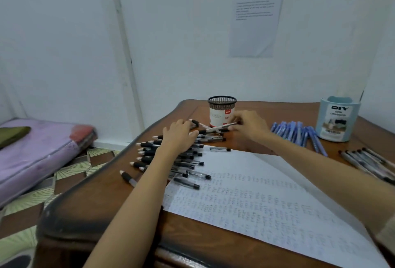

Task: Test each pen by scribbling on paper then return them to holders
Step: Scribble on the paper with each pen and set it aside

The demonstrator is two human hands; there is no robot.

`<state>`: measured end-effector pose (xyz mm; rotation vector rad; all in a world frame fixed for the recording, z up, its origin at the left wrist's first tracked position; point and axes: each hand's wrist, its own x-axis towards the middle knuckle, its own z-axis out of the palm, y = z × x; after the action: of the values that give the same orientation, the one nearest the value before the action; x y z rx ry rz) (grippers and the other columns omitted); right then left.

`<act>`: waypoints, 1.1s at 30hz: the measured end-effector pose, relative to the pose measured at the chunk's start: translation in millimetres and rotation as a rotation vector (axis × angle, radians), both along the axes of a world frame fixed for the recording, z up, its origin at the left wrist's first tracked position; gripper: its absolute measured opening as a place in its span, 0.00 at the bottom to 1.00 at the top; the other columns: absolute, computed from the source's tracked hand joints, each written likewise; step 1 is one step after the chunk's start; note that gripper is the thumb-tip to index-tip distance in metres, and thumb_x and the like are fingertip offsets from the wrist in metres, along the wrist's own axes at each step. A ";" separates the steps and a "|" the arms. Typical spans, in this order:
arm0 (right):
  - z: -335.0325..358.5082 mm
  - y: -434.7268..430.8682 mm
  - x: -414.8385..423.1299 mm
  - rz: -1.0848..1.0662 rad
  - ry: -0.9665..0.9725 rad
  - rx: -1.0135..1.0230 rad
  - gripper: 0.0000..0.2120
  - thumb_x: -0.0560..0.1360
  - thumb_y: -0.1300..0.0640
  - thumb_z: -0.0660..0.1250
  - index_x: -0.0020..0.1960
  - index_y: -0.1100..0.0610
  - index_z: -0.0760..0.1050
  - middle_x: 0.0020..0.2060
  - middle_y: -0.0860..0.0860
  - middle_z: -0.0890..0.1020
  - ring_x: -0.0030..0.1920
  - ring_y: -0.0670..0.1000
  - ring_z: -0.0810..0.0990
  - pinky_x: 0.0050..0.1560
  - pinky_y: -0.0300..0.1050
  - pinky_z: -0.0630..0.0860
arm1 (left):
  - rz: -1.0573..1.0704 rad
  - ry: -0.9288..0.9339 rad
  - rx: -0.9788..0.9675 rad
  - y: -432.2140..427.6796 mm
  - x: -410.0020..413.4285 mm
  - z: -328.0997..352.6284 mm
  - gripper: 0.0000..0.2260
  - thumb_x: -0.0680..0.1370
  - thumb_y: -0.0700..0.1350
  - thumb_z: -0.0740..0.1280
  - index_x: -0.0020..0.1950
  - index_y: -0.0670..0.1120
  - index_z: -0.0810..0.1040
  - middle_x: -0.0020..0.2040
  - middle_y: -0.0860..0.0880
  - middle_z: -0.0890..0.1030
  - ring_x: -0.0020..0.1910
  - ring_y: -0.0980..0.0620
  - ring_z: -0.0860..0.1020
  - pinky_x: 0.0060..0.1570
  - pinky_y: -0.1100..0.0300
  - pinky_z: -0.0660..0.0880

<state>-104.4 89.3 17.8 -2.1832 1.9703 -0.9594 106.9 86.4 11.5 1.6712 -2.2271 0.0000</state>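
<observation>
A heap of several black-grip pens (pixel 171 158) lies on the wooden table (pixel 102 195), left of a large sheet of paper (pixel 256 195) covered in scribbles. My left hand (pixel 178 134) rests flat on the far end of the heap, fingers spread. My right hand (pixel 249 125) pinches the end of one black-and-white pen (pixel 215 128) in front of the black mesh holder (pixel 222 110). A pale blue DIY holder (pixel 337 118) stands at the far right. Neither holder shows pens sticking out.
Several blue pens (pixel 299 135) lie left of the blue holder. Another bunch of dark pens (pixel 369 163) lies at the right edge. A lilac mattress (pixel 36 152) sits on the floor to the left. A printed sheet (pixel 254 24) hangs on the wall.
</observation>
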 end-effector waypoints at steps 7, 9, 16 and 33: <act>29.4 117.4 -68.7 0.031 -0.926 0.082 0.07 0.78 0.60 0.63 0.41 0.57 0.71 0.31 0.53 0.76 0.26 0.47 0.77 0.22 0.37 0.73 | -0.312 0.076 -0.142 28.2 -42.6 12.1 0.17 0.81 0.50 0.57 0.68 0.46 0.70 0.67 0.47 0.70 0.66 0.48 0.67 0.66 0.49 0.64; 27.2 143.9 -94.1 0.013 -1.132 0.140 0.08 0.78 0.61 0.59 0.41 0.58 0.71 0.29 0.53 0.71 0.22 0.46 0.73 0.20 0.35 0.70 | -0.457 0.059 -0.133 44.5 -60.1 11.5 0.16 0.80 0.49 0.58 0.67 0.45 0.71 0.65 0.47 0.72 0.63 0.48 0.69 0.62 0.52 0.66; 16.5 185.0 -136.5 -0.018 -1.245 0.140 0.13 0.80 0.51 0.55 0.44 0.57 0.74 0.34 0.52 0.73 0.27 0.43 0.74 0.22 0.33 0.71 | -0.843 -0.112 0.043 107.5 -108.7 -2.9 0.17 0.81 0.52 0.57 0.68 0.52 0.69 0.67 0.54 0.69 0.64 0.57 0.67 0.63 0.62 0.64; -2.4 188.0 -147.4 0.010 -0.892 -0.028 0.10 0.79 0.61 0.59 0.58 0.53 0.68 0.32 0.54 0.76 0.23 0.44 0.68 0.21 0.36 0.69 | -0.882 -0.128 0.195 113.2 -115.9 -14.8 0.20 0.80 0.56 0.54 0.72 0.55 0.64 0.70 0.59 0.64 0.66 0.65 0.61 0.64 0.71 0.59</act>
<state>-251.8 277.2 15.4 -1.3509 1.4858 -1.5817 -8.9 199.7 -3.3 0.6431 -2.9421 -0.3431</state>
